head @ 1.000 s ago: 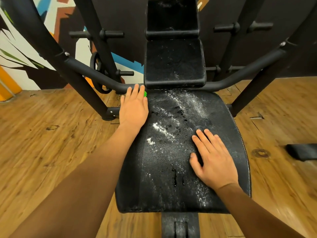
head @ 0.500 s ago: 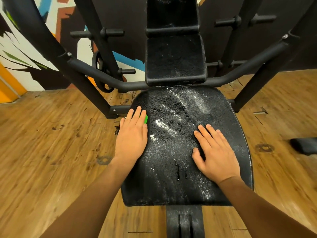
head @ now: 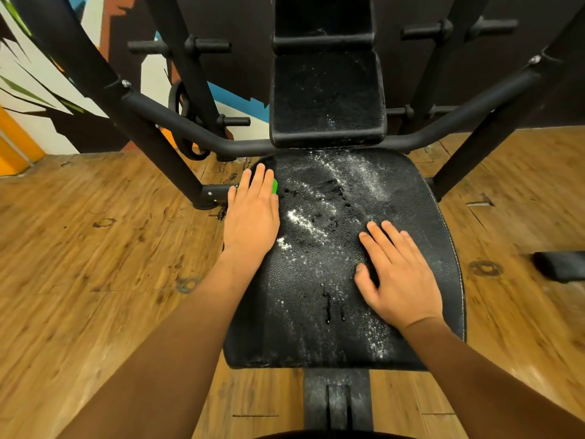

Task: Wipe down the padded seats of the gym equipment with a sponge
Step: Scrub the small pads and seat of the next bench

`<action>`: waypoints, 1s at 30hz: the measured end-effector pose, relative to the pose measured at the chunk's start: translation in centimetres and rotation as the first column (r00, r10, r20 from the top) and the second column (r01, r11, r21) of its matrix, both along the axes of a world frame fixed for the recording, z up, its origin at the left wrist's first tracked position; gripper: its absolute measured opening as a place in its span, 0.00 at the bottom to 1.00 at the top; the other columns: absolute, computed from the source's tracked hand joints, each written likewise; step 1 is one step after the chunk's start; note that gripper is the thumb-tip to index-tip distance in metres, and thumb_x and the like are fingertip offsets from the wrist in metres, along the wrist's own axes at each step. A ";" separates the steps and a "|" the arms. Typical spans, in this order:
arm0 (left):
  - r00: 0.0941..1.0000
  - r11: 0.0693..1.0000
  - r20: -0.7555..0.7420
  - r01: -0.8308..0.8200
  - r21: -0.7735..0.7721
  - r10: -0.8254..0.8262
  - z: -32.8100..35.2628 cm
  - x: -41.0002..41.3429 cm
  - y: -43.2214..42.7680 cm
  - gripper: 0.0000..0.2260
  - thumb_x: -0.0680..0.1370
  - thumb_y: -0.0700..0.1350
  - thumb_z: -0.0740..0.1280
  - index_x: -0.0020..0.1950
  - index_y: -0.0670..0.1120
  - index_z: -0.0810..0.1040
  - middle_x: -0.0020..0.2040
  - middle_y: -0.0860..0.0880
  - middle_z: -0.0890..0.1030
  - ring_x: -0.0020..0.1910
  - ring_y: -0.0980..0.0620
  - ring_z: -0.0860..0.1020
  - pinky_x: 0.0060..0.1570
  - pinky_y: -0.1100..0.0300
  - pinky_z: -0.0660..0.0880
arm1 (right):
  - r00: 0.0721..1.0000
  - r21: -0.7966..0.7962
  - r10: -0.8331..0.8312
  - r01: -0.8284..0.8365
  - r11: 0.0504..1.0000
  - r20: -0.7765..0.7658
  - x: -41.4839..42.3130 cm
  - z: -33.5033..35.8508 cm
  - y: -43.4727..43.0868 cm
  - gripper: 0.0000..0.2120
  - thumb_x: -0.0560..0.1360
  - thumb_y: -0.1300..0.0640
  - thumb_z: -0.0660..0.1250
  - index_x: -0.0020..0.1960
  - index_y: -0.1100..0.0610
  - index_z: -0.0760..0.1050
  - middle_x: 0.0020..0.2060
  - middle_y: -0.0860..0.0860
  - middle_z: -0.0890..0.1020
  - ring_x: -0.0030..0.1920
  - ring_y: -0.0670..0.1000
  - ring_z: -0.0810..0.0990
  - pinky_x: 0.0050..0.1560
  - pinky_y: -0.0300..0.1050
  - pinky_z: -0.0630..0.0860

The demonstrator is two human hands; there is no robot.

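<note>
I am seeing my left grip (head: pixel 251 217) lying flat, fingers (head: pixel 260 182) straight, pressing the green sponge (head: pixel 275 186) against the far left corner of the black seat pad (head: pixel 316 315); only a sliver of sponge is showing past the fingers. My right grip (head: pixel 400 280) is resting released, palm down, on the pad's right half, beside white streaks (head: pixel 304 222).

Bare left hand (head: pixel 251 217) and right hand (head: pixel 400 280), forearms uncovered to the frame's edge.
</note>
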State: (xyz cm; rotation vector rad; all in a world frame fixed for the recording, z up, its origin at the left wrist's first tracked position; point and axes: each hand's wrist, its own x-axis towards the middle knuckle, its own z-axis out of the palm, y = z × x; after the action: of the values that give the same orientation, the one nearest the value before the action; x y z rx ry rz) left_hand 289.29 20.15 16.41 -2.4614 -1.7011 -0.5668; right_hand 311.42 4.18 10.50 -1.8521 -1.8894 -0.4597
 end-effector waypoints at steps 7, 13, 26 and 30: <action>1.000 1.000 0.027 -0.008 -0.017 0.008 -1.2 -1.1 -2.9 0.23 0.86 0.47 0.52 0.82 0.46 0.57 0.82 0.48 0.56 0.81 0.47 0.53 0.78 0.45 0.53 | 1.000 0.022 -0.002 0.002 1.000 0.002 -0.1 0.1 0.0 0.26 0.80 0.48 0.59 0.73 0.60 0.74 0.74 0.57 0.73 0.77 0.58 0.65 0.80 0.56 0.56; 0.998 0.999 0.047 -0.037 -0.018 0.038 -2.6 -1.6 -5.4 0.23 0.86 0.48 0.52 0.82 0.47 0.58 0.82 0.49 0.57 0.81 0.47 0.53 0.78 0.45 0.53 | 1.000 0.028 0.001 -0.001 1.000 0.000 0.0 0.1 0.1 0.26 0.80 0.47 0.59 0.73 0.60 0.73 0.74 0.57 0.72 0.78 0.58 0.65 0.80 0.56 0.56; 0.999 0.999 0.043 -0.033 -0.013 0.033 -1.6 -0.9 -3.2 0.23 0.86 0.47 0.52 0.82 0.46 0.57 0.82 0.48 0.56 0.81 0.47 0.53 0.78 0.44 0.54 | 1.000 0.034 -0.001 0.001 0.999 -0.002 -0.2 0.2 0.0 0.26 0.80 0.48 0.59 0.73 0.60 0.73 0.74 0.57 0.73 0.77 0.58 0.65 0.80 0.55 0.55; 0.999 1.000 0.044 -0.022 -0.022 0.023 -2.5 -1.8 -5.1 0.23 0.86 0.47 0.52 0.82 0.47 0.57 0.82 0.49 0.56 0.81 0.47 0.53 0.78 0.45 0.53 | 1.000 0.031 0.002 -0.002 1.000 -0.002 0.0 0.1 0.0 0.26 0.80 0.48 0.60 0.73 0.60 0.73 0.74 0.56 0.72 0.78 0.58 0.65 0.80 0.56 0.56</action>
State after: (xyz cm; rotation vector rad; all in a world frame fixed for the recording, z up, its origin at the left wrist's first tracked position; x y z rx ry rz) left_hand 287.52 15.02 13.88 -2.4589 -1.7579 -0.6081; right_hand 311.37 4.19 10.61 -1.8299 -1.8729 -0.4833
